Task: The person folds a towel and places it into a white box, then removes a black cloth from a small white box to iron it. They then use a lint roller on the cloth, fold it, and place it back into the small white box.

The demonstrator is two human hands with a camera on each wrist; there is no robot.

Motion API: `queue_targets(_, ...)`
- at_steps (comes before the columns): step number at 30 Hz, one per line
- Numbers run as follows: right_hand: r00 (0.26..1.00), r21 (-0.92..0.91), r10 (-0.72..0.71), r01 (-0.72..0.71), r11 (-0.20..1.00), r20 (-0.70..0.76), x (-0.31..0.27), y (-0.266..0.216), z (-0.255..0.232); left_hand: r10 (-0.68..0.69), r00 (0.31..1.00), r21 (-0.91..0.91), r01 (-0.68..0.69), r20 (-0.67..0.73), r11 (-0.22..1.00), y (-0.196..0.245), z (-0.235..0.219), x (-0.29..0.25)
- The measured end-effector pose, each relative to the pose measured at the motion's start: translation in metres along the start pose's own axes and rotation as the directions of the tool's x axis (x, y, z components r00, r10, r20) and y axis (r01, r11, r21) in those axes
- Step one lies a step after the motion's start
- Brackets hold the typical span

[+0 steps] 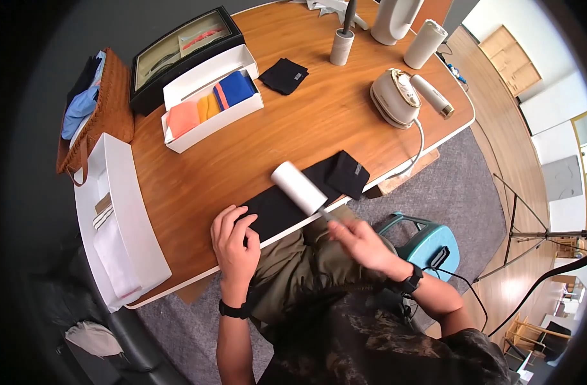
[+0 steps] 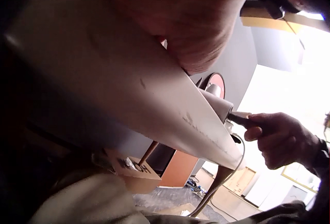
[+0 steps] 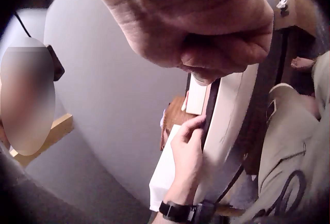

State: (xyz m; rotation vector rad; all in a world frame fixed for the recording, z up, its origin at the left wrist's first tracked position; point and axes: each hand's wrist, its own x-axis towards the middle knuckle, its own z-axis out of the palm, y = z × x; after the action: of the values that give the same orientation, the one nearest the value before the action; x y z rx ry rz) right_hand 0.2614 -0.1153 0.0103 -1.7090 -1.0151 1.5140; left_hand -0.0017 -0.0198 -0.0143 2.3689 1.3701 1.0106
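Note:
A long black fabric piece lies flat along the table's near edge, with a black folded part bearing small lettering at its right end. The left hand rests with bent fingers on its left end; the right wrist view shows this hand at the table edge. Curled round the grey handle of a white lint roller, the right hand is blurred. The roller is over the middle of the black fabric; contact is unclear. In the left wrist view the right hand grips the handle.
Farther back are a white box of folded coloured fabrics, a black display case, a folded black cloth and a garment steamer. A long white box and wicker basket stand left; a teal stool is right.

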Motion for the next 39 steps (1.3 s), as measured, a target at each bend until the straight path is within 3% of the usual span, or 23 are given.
queue_targets(3,0.993,0.210,0.077,-0.058,0.976,-0.086,0.005,-0.002,-0.031,-0.035,0.999,-0.024,0.035,-0.017,0.999,-0.004,-0.001,0.000)
queue_targets(5,0.978,0.232,0.110,-0.067,0.970,-0.179,0.004,-0.013,-0.052,-0.065,0.998,-0.059,0.065,0.003,0.996,-0.006,-0.004,-0.001)
queue_targets(7,0.968,0.296,0.067,0.009,0.955,-0.243,0.010,-0.004,-0.076,-0.062,0.998,-0.067,0.062,0.009,0.996,-0.007,-0.004,-0.001)
queue_targets(10,0.934,0.245,-0.049,0.143,0.959,-0.354,0.004,-0.006,-0.086,-0.075,0.997,-0.082,0.074,-0.006,0.994,-0.007,-0.003,0.001)
queue_targets(13,0.913,0.197,-0.153,0.241,0.950,-0.378,-0.010,-0.010,-0.055,-0.063,0.998,-0.070,0.061,-0.017,0.996,-0.004,-0.001,-0.001)
queue_targets(14,0.920,0.130,-0.193,0.249,0.960,-0.340,-0.015,-0.010,-0.045,-0.071,0.997,-0.065,0.070,-0.013,0.995,-0.004,0.001,-0.001)
queue_targets(15,0.935,0.184,-0.231,0.285,0.941,-0.268,-0.017,-0.009,-0.035,-0.079,0.997,-0.058,0.078,-0.009,0.995,-0.004,0.001,-0.002)
queue_targets(19,0.974,0.265,-0.188,0.216,0.940,-0.130,-0.020,0.009,-0.023,-0.067,0.998,-0.060,0.067,-0.004,0.996,-0.003,-0.002,-0.002)
queue_targets(21,0.991,0.238,-0.041,0.071,0.969,-0.129,-0.022,0.019,-0.023,-0.062,0.998,-0.060,0.061,-0.010,0.996,-0.003,-0.001,-0.001)
queue_targets(22,0.998,0.240,0.002,0.012,0.971,-0.059,-0.023,0.020,-0.027,-0.061,0.998,-0.059,0.060,-0.011,0.996,-0.002,0.000,-0.001)
queue_targets(25,0.996,0.371,-0.087,0.085,0.925,-0.012,-0.019,0.018,-0.031,-0.052,0.999,-0.040,0.051,-0.004,0.998,-0.001,0.001,-0.001)
queue_targets(29,0.976,0.515,-0.183,0.217,0.829,-0.117,-0.009,-0.007,-0.047,-0.066,0.998,-0.034,0.065,-0.006,0.997,0.001,0.001,-0.002)
queue_targets(33,0.924,0.537,-0.115,0.310,0.785,-0.365,0.003,-0.031,-0.055,-0.066,0.998,-0.043,0.065,-0.010,0.997,-0.001,0.001,-0.002)
queue_targets(35,0.932,0.298,-0.182,0.278,0.913,-0.313,0.004,-0.010,-0.063,-0.061,0.998,-0.039,0.060,-0.027,0.997,0.000,0.000,-0.001)
queue_targets(39,0.955,0.285,-0.243,0.284,0.916,-0.171,-0.001,-0.003,-0.039,-0.088,0.996,-0.043,0.086,-0.035,0.995,0.002,0.001,-0.003)
